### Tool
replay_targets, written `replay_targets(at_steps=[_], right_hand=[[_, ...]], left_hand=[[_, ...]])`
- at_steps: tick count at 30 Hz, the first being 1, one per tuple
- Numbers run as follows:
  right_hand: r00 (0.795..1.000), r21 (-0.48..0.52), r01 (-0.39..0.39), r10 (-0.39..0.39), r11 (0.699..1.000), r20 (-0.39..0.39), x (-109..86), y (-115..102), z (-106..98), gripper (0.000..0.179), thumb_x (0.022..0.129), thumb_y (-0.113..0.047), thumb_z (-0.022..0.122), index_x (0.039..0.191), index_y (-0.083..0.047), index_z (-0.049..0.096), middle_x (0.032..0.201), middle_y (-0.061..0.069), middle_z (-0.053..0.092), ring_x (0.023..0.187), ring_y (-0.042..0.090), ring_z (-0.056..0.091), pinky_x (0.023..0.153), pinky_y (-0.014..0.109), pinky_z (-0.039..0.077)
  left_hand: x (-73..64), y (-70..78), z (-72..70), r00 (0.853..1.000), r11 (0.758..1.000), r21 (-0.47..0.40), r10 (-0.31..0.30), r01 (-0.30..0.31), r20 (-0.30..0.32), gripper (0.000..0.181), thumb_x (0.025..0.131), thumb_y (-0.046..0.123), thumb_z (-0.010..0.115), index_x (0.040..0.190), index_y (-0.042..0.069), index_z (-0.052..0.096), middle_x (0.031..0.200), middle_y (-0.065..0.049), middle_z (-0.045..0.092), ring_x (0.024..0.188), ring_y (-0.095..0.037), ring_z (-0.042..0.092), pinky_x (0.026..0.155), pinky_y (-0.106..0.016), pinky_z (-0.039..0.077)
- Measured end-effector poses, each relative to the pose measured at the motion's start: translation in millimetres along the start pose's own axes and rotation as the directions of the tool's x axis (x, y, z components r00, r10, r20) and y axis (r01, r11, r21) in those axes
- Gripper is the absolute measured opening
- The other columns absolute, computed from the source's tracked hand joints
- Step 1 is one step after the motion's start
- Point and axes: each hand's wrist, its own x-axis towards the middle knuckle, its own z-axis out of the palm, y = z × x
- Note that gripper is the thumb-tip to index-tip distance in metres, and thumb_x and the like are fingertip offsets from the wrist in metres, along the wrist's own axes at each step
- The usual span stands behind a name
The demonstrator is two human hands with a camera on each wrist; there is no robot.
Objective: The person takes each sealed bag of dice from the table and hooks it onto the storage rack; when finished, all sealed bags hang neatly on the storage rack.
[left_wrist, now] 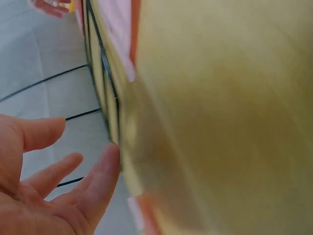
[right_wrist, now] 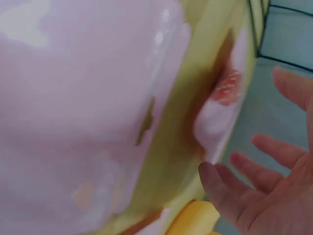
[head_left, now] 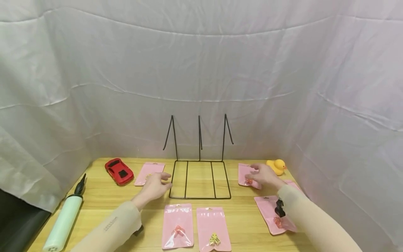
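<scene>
My left hand (head_left: pixel 155 189) hovers beside the left edge of a black wire rack (head_left: pixel 199 198), fingers loosely spread and holding nothing. Behind it lies a pink zip pouch (head_left: pixel 154 168), partly hidden by the hand. On the other side, my right hand (head_left: pixel 266 175) is over a pink pouch with red dice (head_left: pixel 244 170). In the right wrist view its fingers (right_wrist: pixel 269 152) are apart, gripping nothing, close to that pouch (right_wrist: pixel 215 122); whether they touch it I cannot tell. Two upright wire prongs and a middle one rise from the rack's back.
Nearer lie a pouch with red dice (head_left: pixel 178 218), one with yellow dice (head_left: pixel 212 220), and another (head_left: pixel 267 210) under the right forearm. A red toy car (head_left: pixel 119 171) and a pale green hand pump (head_left: pixel 64 220) stand left; a yellow rubber duck (head_left: pixel 277 166) is right. Grey cloth (head_left: pixel 201 70) hangs behind.
</scene>
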Motion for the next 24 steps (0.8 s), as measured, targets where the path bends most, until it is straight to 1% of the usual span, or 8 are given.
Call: replay_targets(at_steps=[5, 8, 10, 14, 15, 17, 20, 24], right_hand=[[0.996, -0.074, -0.084, 0.081, 0.994, -0.047, 12.4, 11.8, 8.3, 0.079, 0.096, -0.045, 0.084, 0.15, 0.009, 0.061, 0.149, 0.032, 0.068, 0.135, 0.05, 0.067, 0.116, 0.065, 0.053], [0.988, -0.075, -0.146, 0.141, 0.986, -0.067, 18.8, 16.5, 10.5, 0.082, 0.093, -0.045, 0.087, 0.148, 0.01, 0.062, 0.148, 0.032, 0.068, 0.132, 0.049, 0.067, 0.115, 0.064, 0.054], [0.981, -0.063, -0.184, 0.179, 0.981, -0.074, 22.6, 18.4, 11.2, 0.083, 0.091, -0.045, 0.089, 0.147, 0.009, 0.063, 0.148, 0.033, 0.068, 0.131, 0.048, 0.066, 0.115, 0.063, 0.053], [0.97, -0.002, -0.238, 0.237, 0.971, -0.056, 27.3, 19.6, 10.9, 0.084, 0.088, -0.043, 0.093, 0.146, 0.01, 0.062, 0.148, 0.033, 0.066, 0.129, 0.047, 0.064, 0.115, 0.064, 0.052], [0.97, 0.004, -0.239, 0.239, 0.971, -0.053, 27.9, 19.9, 10.6, 0.084, 0.087, -0.042, 0.094, 0.146, 0.01, 0.062, 0.147, 0.034, 0.066, 0.129, 0.047, 0.064, 0.115, 0.065, 0.051], [0.968, 0.019, -0.245, 0.246, 0.969, -0.049, 29.0, 20.6, 10.3, 0.085, 0.086, -0.042, 0.095, 0.145, 0.01, 0.063, 0.147, 0.033, 0.066, 0.13, 0.048, 0.063, 0.115, 0.065, 0.051], [0.969, 0.024, -0.238, 0.239, 0.971, -0.059, 29.9, 21.4, 10.6, 0.083, 0.084, -0.041, 0.097, 0.143, 0.009, 0.065, 0.145, 0.033, 0.068, 0.129, 0.048, 0.064, 0.115, 0.064, 0.051], [0.97, 0.051, -0.219, 0.223, 0.974, -0.099, 28.3, 21.0, 9.7, 0.074, 0.083, -0.034, 0.097, 0.138, 0.007, 0.07, 0.142, 0.032, 0.071, 0.126, 0.047, 0.066, 0.113, 0.062, 0.053]], left_hand=[[9.8, -4.9, 9.9, 0.996, 0.992, -0.093, -0.082, 0.086, 0.043, 0.046, 0.093, 0.007, 0.083, 0.137, 0.0, 0.075, 0.129, -0.022, 0.081, 0.097, -0.025, 0.081, 0.08, -0.036, 0.067], [12.3, -3.1, 12.7, 0.994, 0.988, -0.114, -0.099, 0.104, 0.047, 0.048, 0.089, 0.003, 0.084, 0.136, 0.001, 0.076, 0.127, -0.02, 0.081, 0.094, -0.022, 0.079, 0.075, -0.031, 0.065], [14.2, -2.9, 14.5, 0.993, 0.988, -0.111, -0.107, 0.111, 0.045, 0.048, 0.086, 0.0, 0.084, 0.134, 0.001, 0.078, 0.126, -0.018, 0.081, 0.099, -0.024, 0.079, 0.075, -0.03, 0.065], [16.5, -5.1, 16.3, 0.993, 0.99, -0.082, -0.111, 0.113, 0.03, 0.048, 0.081, -0.002, 0.085, 0.129, 0.001, 0.08, 0.12, -0.015, 0.082, 0.111, -0.027, 0.076, 0.091, -0.039, 0.066], [18.7, -9.9, 17.9, 0.995, 0.993, -0.076, -0.092, 0.094, 0.027, 0.047, 0.08, -0.002, 0.085, 0.127, 0.001, 0.081, 0.117, -0.015, 0.082, 0.108, -0.027, 0.076, 0.091, -0.04, 0.065], [18.6, -11.6, 17.6, 0.996, 0.993, -0.073, -0.088, 0.09, 0.027, 0.046, 0.079, -0.003, 0.086, 0.125, 0.001, 0.082, 0.113, -0.015, 0.082, 0.104, -0.025, 0.075, 0.095, -0.041, 0.063], [19.6, -16.6, 18.1, 0.997, 0.993, -0.086, -0.075, 0.077, 0.034, 0.044, 0.077, -0.004, 0.086, 0.121, -0.001, 0.083, 0.108, -0.015, 0.082, 0.097, -0.024, 0.075, 0.085, -0.035, 0.064], [28.7, -30.2, 24.1, 0.992, 0.987, -0.112, -0.113, 0.118, 0.047, 0.044, 0.075, -0.002, 0.089, 0.118, 0.002, 0.084, 0.106, -0.011, 0.082, 0.093, -0.02, 0.075, 0.074, -0.026, 0.064]])
